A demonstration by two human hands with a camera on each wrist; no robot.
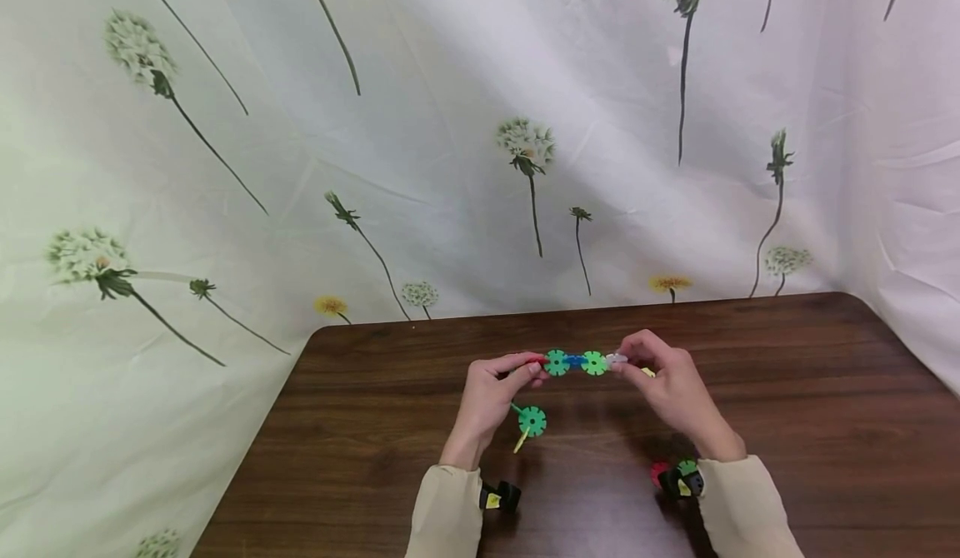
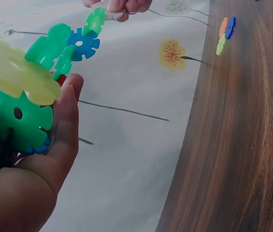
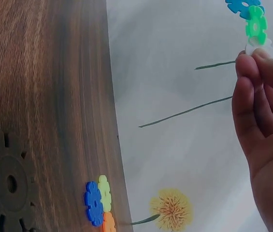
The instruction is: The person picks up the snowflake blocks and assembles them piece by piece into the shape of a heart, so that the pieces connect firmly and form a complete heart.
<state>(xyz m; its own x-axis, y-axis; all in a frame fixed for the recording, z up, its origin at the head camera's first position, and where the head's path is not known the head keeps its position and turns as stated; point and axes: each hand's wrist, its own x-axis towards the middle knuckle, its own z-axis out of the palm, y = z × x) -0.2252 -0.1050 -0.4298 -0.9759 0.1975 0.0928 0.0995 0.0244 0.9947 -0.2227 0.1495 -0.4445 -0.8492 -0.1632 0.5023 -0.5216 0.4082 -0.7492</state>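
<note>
Notched flower-shaped plastic discs are joined in a chain held above the table. My left hand (image 1: 486, 398) pinches the red disc (image 1: 536, 361) at its left end. Then come a green disc (image 1: 557, 363), a blue disc (image 1: 575, 361) and a light green disc (image 1: 595, 363). At the right end, thumb and fingertips of my right hand (image 1: 677, 387) pinch a whitish disc (image 1: 615, 359). Below the left hand hangs another green disc (image 1: 532, 421) with a yellow disc (image 2: 18, 70); how these join the chain is hidden by the hand.
Blue (image 3: 93, 203), yellow (image 3: 105, 192) and orange (image 3: 108, 223) discs lie together on the wooden table (image 1: 360, 425) near its far edge. Red (image 1: 658, 473) and green (image 1: 687, 466) discs show beside the right wrist camera (image 1: 681, 484). A flower-printed cloth (image 1: 450, 166) hangs behind.
</note>
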